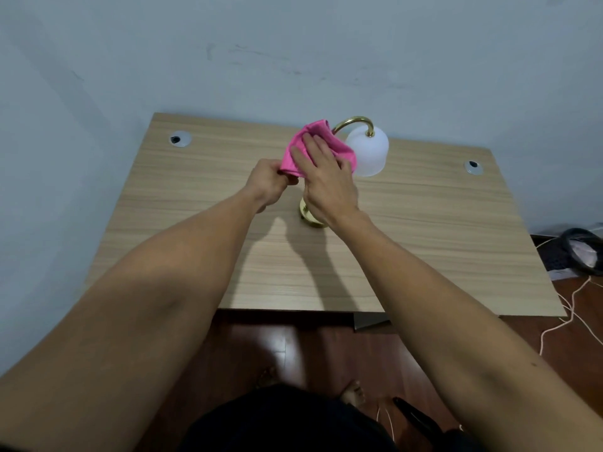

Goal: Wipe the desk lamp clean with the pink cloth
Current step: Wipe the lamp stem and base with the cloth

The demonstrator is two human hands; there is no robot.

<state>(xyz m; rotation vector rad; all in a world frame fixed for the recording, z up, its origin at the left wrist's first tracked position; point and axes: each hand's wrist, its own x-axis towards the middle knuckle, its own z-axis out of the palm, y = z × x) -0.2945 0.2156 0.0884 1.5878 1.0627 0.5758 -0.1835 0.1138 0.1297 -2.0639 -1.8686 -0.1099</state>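
The desk lamp stands mid-desk, with a white frosted shade [368, 153], a curved brass neck [354, 120] and a round brass base [310, 216]. A pink cloth [301, 145] is draped over the lamp's upright stem, just left of the shade. My left hand [269, 182] pinches the cloth's lower left corner. My right hand [326, 177] lies flat on the cloth with fingers spread, pressing it against the stem. The stem itself is hidden behind the cloth and my hands.
The light wooden desk [440, 243] stands against a pale wall and has cable grommets at the back left [180, 139] and back right [473, 166]. White cords [574, 301] and a dark bag [584, 252] lie on the wooden floor at the right.
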